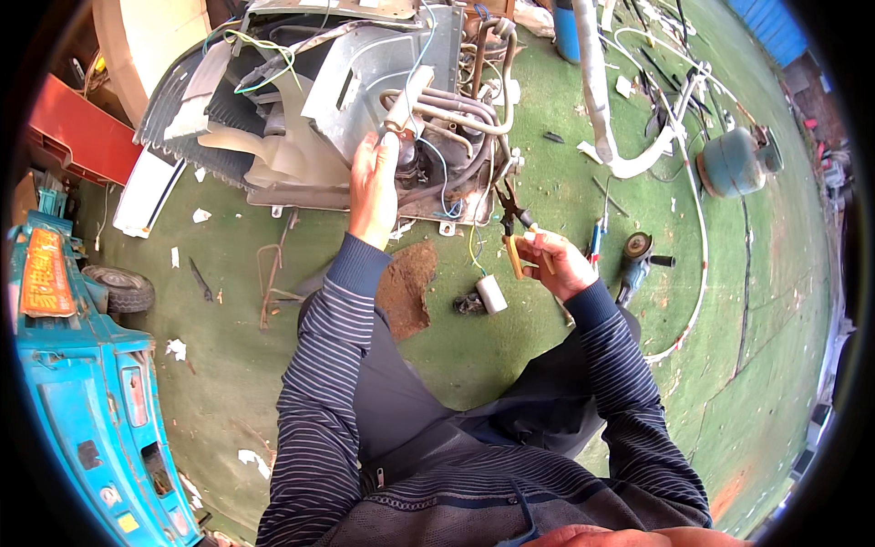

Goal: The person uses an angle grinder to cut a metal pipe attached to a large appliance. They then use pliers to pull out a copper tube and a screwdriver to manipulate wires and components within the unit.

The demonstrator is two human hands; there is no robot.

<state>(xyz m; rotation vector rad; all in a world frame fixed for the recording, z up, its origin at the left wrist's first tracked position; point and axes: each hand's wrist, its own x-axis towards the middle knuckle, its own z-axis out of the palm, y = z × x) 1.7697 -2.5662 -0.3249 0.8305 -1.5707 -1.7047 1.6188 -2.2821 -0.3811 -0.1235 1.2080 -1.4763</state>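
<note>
My left hand (372, 196) is closed at the fingertips round the lower end of a pale cylindrical part (409, 98). A thin blue wire runs past this part, in front of an opened outdoor air-conditioner unit (365, 77). Bent copper pipes (492, 73) and a dark compressor (415, 159) show beside that hand. In my right hand (561, 263) is a pair of pliers (510, 219) with orange-yellow handles. Their jaws point up, spread apart, near the unit's lower right corner. Below lies a small white cylinder (491, 294) with yellow-green wires, on the green floor.
An angle grinder (635, 264) and a blue-and-red handled tool (597, 239) lie right of my right hand. Farther right are a white hose (705, 264) and a teal gas cylinder (729, 166). A rusty brown sheet (410, 290) lies before me; a blue three-wheeled vehicle (82, 383) stands left.
</note>
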